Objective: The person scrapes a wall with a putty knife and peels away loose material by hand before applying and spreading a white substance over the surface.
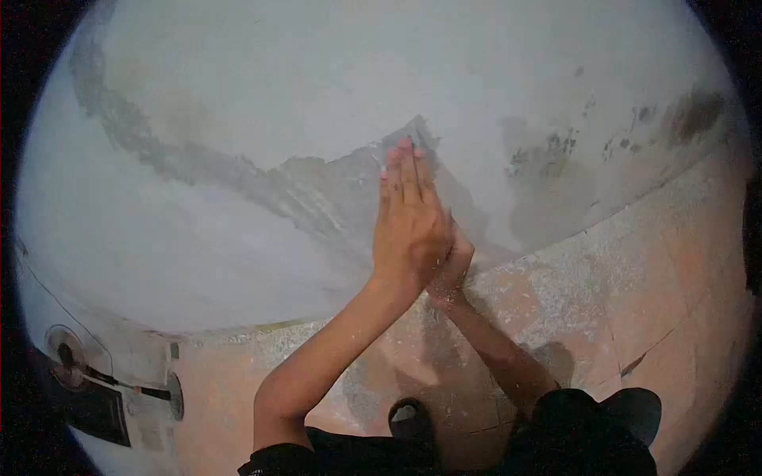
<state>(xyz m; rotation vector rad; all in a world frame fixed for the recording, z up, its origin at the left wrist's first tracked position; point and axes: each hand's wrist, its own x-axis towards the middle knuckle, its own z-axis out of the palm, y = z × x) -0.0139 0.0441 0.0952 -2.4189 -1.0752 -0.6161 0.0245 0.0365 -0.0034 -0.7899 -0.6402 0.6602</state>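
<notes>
My left hand (pixel 409 226) is in front of a white wall (pixel 262 79), its fingers stretched out, close together and pointing up. It lies over my right hand (pixel 458 258), whose wrist and outer edge show at the right while its fingers are mostly hidden. The fingertips overlap a grey, pointed patch (pixel 422 128) on the wall. From there a rough grey band (pixel 305 190) of worn surface runs up to the left. I cannot tell whether anything thin is between the hands and the wall.
Dark stains (pixel 548 155) mark the wall at the right. The orange-pink floor (pixel 667 278) is speckled with white dust and flakes. At the lower left lie a dark flat rectangular thing (pixel 99 412) and a round disc (pixel 65 349) with a cord. A dark shoe (pixel 409 418) shows below.
</notes>
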